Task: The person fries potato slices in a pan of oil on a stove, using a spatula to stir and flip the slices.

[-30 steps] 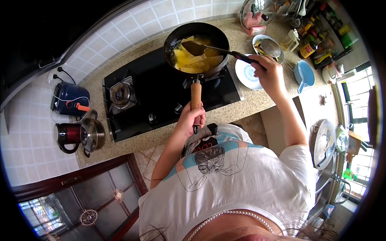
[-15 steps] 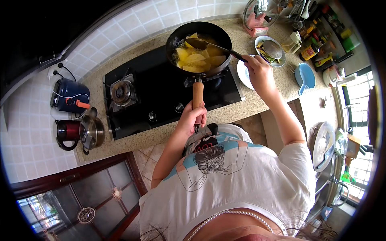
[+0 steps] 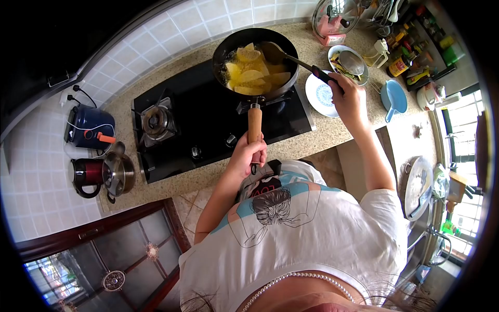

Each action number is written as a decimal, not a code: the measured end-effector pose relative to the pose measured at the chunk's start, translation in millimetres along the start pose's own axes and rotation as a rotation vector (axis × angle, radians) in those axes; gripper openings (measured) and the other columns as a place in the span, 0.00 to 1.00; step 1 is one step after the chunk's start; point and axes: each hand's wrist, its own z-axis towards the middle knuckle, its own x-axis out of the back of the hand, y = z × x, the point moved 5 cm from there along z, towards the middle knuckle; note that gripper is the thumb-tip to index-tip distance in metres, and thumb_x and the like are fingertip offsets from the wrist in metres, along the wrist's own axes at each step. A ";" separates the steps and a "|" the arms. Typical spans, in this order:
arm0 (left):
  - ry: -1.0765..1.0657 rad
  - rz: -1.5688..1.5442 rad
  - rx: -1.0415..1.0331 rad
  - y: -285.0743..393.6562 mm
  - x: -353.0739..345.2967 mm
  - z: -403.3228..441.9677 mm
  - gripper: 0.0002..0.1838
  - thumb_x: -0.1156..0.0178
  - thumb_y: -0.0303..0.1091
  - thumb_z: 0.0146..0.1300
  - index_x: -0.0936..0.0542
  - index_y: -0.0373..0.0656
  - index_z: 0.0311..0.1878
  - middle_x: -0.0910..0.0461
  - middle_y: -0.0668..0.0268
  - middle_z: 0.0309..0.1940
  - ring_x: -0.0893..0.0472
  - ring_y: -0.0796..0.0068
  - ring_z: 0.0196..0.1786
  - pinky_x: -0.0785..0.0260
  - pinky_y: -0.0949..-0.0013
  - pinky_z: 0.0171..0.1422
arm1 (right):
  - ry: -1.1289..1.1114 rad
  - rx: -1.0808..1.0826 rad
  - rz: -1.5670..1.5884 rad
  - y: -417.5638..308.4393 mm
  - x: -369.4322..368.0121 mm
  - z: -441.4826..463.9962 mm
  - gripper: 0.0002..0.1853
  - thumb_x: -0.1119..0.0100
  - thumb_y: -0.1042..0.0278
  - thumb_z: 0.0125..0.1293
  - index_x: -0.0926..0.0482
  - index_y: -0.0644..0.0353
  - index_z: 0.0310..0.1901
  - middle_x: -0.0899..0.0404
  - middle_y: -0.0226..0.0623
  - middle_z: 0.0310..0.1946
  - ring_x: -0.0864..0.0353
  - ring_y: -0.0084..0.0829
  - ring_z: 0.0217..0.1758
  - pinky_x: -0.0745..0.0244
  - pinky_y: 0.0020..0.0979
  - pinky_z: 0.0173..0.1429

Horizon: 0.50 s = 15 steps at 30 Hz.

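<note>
My left hand (image 3: 249, 155) is wrapped round the wooden handle of a black wok (image 3: 220, 54) on the right burner. Yellow slices that look like potato (image 3: 251, 76) lie in bubbling oil inside it. In my right hand (image 3: 349, 99) is the black grip of a metal spatula (image 3: 297, 61). Its blade rests at the right inner side of the wok, beside the slices. Below my right hand's wrist side, a white plate with a blue pattern (image 3: 318, 93) sits on the counter.
Right of the wok stand a bowl of cut vegetables with a strainer (image 3: 349, 63) and a blue ladle-like scoop (image 3: 393, 99). A glass lid (image 3: 332, 18) leans at the back. Left are the second burner (image 3: 156, 121), a steel pot (image 3: 119, 174) and a kettle (image 3: 86, 174).
My right hand has moved right with the spatula, drawing its blade from over the slices to the wok's right side. More of the white plate shows. My left hand keeps its hold.
</note>
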 end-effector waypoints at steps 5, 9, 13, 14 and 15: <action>-0.010 -0.006 0.001 -0.6 -0.2 -0.5 0.11 0.44 0.26 0.55 0.34 0.41 0.40 0.29 0.66 0.21 0.28 0.77 0.19 0.36 0.73 0.19 | -0.097 -0.262 0.166 6.8 -6.8 -0.7 0.10 0.41 0.73 0.65 0.19 0.63 0.47 0.20 0.36 0.22 0.19 0.22 0.21 0.24 0.24 0.25; -0.003 -0.002 -0.001 -0.5 0.0 -0.6 0.11 0.44 0.26 0.55 0.34 0.42 0.40 0.29 0.66 0.21 0.28 0.77 0.19 0.36 0.73 0.19 | -0.122 -0.384 0.231 17.2 -6.2 -3.6 0.10 0.42 0.72 0.66 0.20 0.65 0.47 0.22 0.33 0.20 0.20 0.20 0.20 0.24 0.23 0.24; -0.013 -0.016 -0.009 -1.7 0.5 -0.1 0.11 0.44 0.26 0.55 0.34 0.42 0.40 0.29 0.66 0.21 0.28 0.77 0.19 0.36 0.73 0.19 | -0.092 -0.446 0.393 21.2 -8.8 -7.0 0.10 0.43 0.72 0.67 0.20 0.67 0.47 0.22 0.31 0.20 0.22 0.19 0.19 0.25 0.22 0.24; -0.011 -0.009 -0.007 -1.4 0.7 0.0 0.11 0.45 0.26 0.55 0.34 0.42 0.41 0.29 0.66 0.21 0.28 0.77 0.19 0.36 0.73 0.19 | -0.091 -0.445 0.393 21.2 -9.1 -7.5 0.10 0.43 0.72 0.67 0.20 0.67 0.47 0.22 0.31 0.20 0.22 0.19 0.19 0.25 0.22 0.24; -0.009 -0.002 -0.004 -1.3 0.8 -0.1 0.11 0.45 0.26 0.55 0.34 0.41 0.41 0.29 0.66 0.21 0.28 0.77 0.19 0.36 0.73 0.19 | -0.089 -0.443 0.396 20.8 -9.0 -8.6 0.10 0.43 0.72 0.67 0.20 0.67 0.47 0.22 0.31 0.21 0.22 0.19 0.19 0.25 0.21 0.24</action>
